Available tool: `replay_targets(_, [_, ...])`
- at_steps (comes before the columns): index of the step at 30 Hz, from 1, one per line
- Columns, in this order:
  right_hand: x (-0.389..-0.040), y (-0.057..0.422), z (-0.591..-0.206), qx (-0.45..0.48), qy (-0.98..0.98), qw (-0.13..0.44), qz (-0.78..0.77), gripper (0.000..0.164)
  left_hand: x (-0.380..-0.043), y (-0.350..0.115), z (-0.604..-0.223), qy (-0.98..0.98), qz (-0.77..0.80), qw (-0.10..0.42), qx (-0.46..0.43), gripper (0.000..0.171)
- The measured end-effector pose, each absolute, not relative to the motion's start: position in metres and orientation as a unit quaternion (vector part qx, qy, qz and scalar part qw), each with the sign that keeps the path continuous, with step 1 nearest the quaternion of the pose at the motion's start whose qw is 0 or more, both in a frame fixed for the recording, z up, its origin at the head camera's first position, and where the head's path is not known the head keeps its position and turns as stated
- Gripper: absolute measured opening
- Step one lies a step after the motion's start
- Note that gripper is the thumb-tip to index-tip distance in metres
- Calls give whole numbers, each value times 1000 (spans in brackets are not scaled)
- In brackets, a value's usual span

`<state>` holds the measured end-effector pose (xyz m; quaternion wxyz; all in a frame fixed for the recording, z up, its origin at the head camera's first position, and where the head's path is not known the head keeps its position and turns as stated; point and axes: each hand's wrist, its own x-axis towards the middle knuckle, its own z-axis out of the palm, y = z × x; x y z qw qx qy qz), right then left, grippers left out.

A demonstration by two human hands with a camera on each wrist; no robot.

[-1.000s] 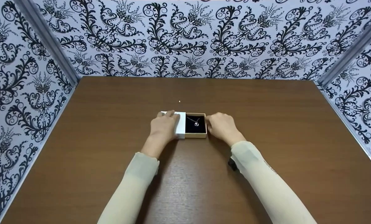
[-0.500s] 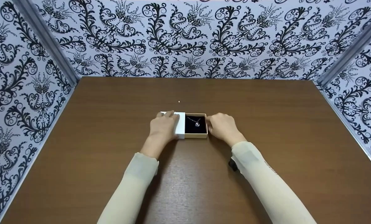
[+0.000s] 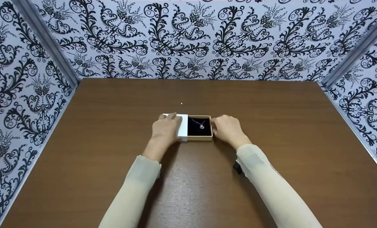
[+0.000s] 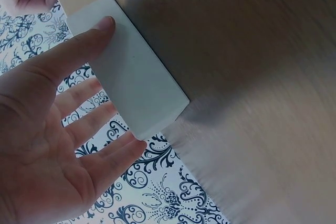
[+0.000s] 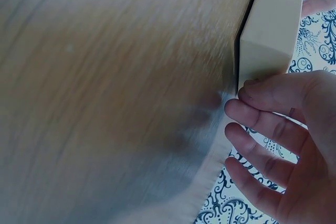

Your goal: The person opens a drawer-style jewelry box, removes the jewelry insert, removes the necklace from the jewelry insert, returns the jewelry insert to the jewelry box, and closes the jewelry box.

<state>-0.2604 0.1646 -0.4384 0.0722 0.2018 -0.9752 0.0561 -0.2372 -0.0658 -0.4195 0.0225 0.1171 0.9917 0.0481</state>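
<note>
A small sliding jewelry box sits on the table. Its white sleeve (image 3: pixel 182 126) is held by my left hand (image 3: pixel 164 128); the left wrist view shows the thumb laid along the sleeve's (image 4: pixel 128 77) near side, fingers on the far side. Out of the sleeve's right end extends a tan tray (image 3: pixel 200 138) lined with a black insert (image 3: pixel 193 131). On that insert lies a silvery necklace (image 3: pixel 201 126) with a sparkling pendant. My right hand (image 3: pixel 227 128) pinches the tray's right end, thumb at its near corner in the right wrist view.
The brown wooden table (image 3: pixel 112 104) reaches back to a wall (image 3: pixel 188 41) covered in black-and-white scroll pattern, with similar panels at both sides. A tiny white speck (image 3: pixel 181 103) shows on the tabletop behind the box. A dark object (image 3: pixel 237 167) sits under the right cuff.
The tray has slid slightly farther right out of the sleeve, and the right hand has shifted right with it. The left hand and sleeve have stayed almost still.
</note>
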Motion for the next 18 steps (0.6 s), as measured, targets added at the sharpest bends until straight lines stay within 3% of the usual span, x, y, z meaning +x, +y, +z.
replay_targets(18, [-259,166,-436,198,-976,73,54,12,-237,-66,-419,992,46,21,116,72])
